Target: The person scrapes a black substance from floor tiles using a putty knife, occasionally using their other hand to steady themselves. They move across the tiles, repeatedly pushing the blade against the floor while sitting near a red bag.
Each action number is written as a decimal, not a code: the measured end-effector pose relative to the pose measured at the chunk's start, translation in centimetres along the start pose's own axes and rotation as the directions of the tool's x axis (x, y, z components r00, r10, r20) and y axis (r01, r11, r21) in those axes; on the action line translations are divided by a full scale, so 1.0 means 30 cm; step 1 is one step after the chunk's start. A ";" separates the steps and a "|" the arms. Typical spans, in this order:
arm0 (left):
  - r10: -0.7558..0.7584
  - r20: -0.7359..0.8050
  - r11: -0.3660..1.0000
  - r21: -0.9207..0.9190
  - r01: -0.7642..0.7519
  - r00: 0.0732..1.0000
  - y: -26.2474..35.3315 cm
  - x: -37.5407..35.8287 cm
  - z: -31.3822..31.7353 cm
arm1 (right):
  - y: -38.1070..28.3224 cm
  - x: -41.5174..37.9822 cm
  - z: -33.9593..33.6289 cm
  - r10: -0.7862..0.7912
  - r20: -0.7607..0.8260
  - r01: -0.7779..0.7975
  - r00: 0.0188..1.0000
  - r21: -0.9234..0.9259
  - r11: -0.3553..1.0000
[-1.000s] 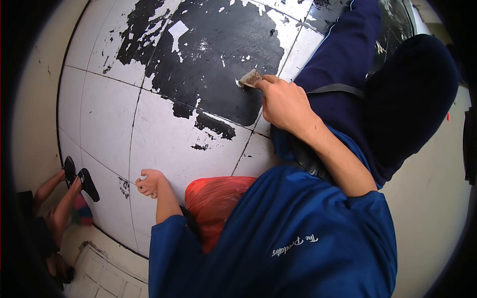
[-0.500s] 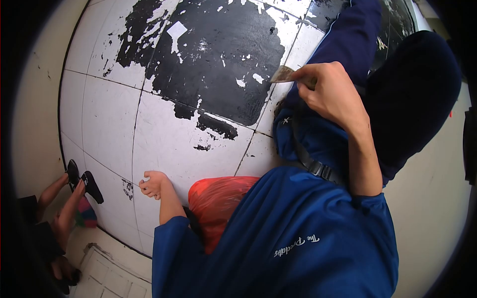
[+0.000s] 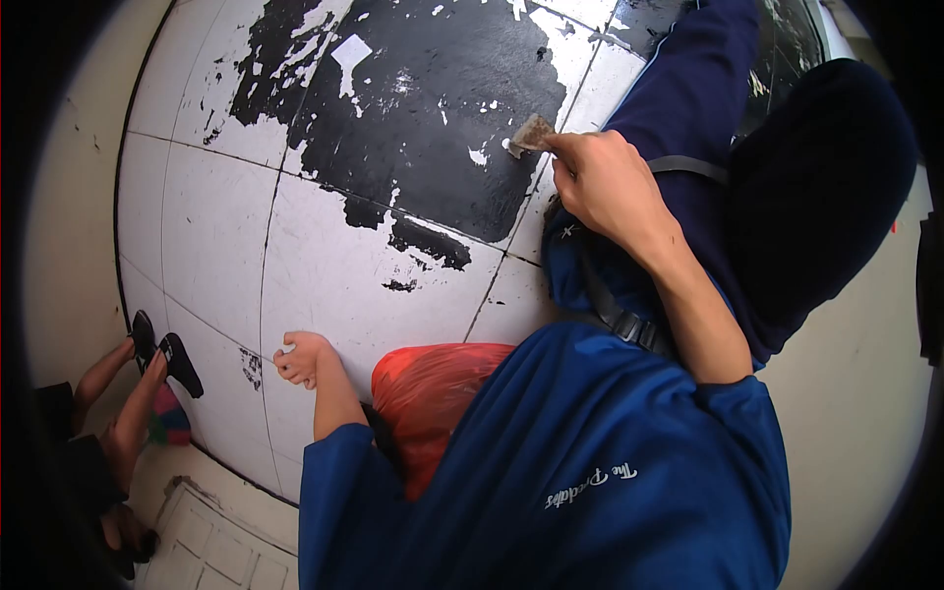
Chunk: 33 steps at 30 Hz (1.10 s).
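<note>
My right hand [image 3: 612, 187] is closed around a scraper [image 3: 532, 135] with a worn, stained metal blade. The blade is at the right edge of a black patch [image 3: 423, 108] of coating, close by a small white bare spot. Ragged white gaps and flakes break up the patch over the white floor tiles [image 3: 344, 265]. Down on the left, my left hand [image 3: 303, 362] rests on the tiles with its fingers curled in and nothing showing in them. The scraper's handle is hidden inside my right hand.
A red-orange plastic bag [image 3: 438, 388] lies beside my blue shirt. My legs in dark trousers [image 3: 816, 197] stretch to the upper right, with a strapped blue bag [image 3: 565, 265] by them. Another person's legs and black shoes [image 3: 179, 366] are at lower left, near a pale door [image 3: 221, 541].
My right hand has moved left and slightly down, bringing the scraper blade from the patch's edge further onto it. The blade now shows its flat face. My left hand has stayed put.
</note>
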<state>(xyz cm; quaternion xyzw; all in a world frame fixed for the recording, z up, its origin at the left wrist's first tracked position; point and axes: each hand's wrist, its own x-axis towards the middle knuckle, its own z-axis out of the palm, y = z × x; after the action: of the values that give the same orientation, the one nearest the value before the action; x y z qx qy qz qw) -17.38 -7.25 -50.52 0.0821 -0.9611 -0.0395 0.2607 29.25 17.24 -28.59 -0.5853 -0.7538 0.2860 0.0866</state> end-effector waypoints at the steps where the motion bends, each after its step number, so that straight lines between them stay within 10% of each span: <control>1: -0.002 0.010 1.000 -0.006 0.002 1.000 0.006 -0.003 -0.003 | -0.012 -0.005 -0.018 -0.004 -0.003 0.004 1.000 -0.012 1.000; 33: -0.029 0.048 0.998 0.056 0.027 0.998 0.014 -0.002 -0.015 | 0.041 0.058 0.086 -0.047 0.047 0.040 0.998 0.141 0.989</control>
<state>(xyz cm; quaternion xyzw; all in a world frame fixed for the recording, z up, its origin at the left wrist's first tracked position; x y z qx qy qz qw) -17.17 -6.82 -50.11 0.1016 -0.9667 -0.0187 0.2341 28.55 18.18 -31.73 -0.5538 -0.7463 0.3510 0.1146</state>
